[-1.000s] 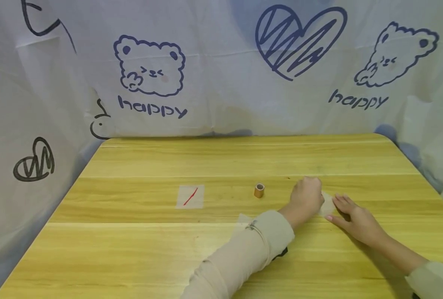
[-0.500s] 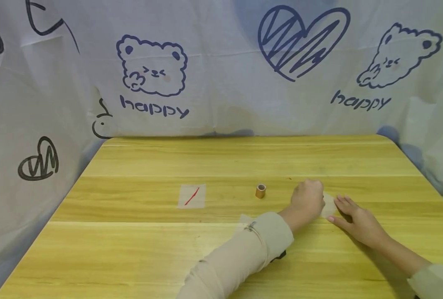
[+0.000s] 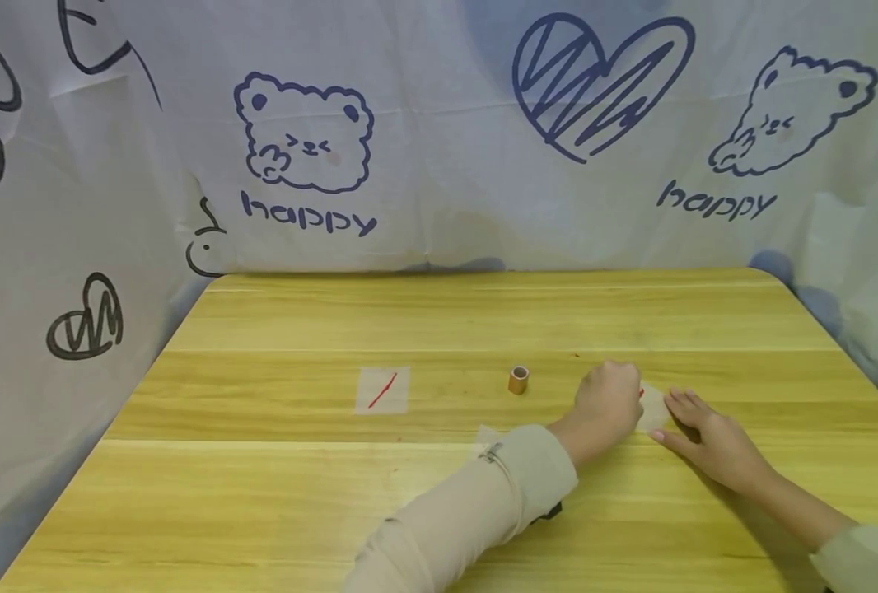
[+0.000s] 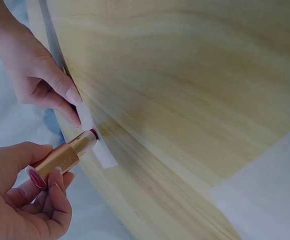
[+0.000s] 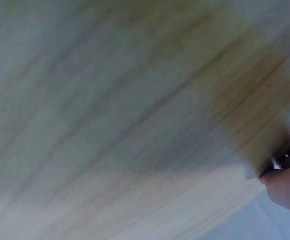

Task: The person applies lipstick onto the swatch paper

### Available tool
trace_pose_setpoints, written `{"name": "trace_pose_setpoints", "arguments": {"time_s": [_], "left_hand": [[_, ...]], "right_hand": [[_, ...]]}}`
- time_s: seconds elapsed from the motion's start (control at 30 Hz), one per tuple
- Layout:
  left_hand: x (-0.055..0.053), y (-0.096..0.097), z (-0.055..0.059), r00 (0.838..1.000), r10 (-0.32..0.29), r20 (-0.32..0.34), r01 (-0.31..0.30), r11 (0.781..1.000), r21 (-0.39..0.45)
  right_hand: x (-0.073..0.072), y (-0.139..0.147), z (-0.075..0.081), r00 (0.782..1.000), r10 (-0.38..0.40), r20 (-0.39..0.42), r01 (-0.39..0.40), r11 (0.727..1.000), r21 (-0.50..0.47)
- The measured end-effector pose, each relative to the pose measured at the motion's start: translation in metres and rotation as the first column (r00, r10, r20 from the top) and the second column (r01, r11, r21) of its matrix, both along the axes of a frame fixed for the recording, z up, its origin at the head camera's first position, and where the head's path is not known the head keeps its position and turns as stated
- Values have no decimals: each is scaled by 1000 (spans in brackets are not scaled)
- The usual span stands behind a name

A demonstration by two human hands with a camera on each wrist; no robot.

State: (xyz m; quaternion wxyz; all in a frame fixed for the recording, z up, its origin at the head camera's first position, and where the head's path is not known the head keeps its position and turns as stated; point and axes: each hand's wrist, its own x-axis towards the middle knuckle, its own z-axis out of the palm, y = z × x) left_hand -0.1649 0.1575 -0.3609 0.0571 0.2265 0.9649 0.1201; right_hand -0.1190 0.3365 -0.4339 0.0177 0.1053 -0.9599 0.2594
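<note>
My left hand (image 3: 608, 403) grips a gold lipstick (image 4: 60, 160), its label end towards the wrist camera. The lipstick's red tip (image 4: 94, 133) touches a small white paper (image 3: 653, 412). A bit of red shows beside my left fingers in the head view; I cannot tell whether it is the tip or a mark. My right hand (image 3: 716, 445) rests on the paper's right edge with fingers extended and thumb apart. The right wrist view catches only part of a hand (image 5: 287, 182) at its right edge.
An open-topped gold lipstick cap (image 3: 518, 380) stands left of my left hand. Farther left lies a white square (image 3: 368, 387) with a red slanted line. Another paper (image 3: 487, 435) is partly under my left forearm. A drawn-on cloth (image 3: 439, 148) hangs behind the wooden table (image 3: 276, 494).
My left hand has drawn slightly towards me along the paper, and a bit of red now shows beside its fingers. My right hand has stayed on the paper.
</note>
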Motion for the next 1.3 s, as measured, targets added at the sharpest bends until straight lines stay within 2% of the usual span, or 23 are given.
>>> {"name": "trace_pose_setpoints", "arguments": {"time_s": [0.7, 0.9, 1.13, 1.3], "left_hand": [[2, -5, 4, 1000, 30, 5, -30, 1000, -1], [3, -9, 11, 999, 25, 34, -26, 999, 34], [4, -24, 21, 998, -12, 56, 4, 990, 142], [2, -40, 22, 996, -67, 56, 48, 957, 286]], "right_hand": [[1, -2, 0, 1000, 4, -27, -3, 1000, 13], [0, -1, -1, 1000, 0, -23, 0, 1000, 9], [-1, -1, -2, 1000, 2, -14, -2, 1000, 3], [-2, -1, -2, 1000, 5, -18, -5, 1000, 1]]}}
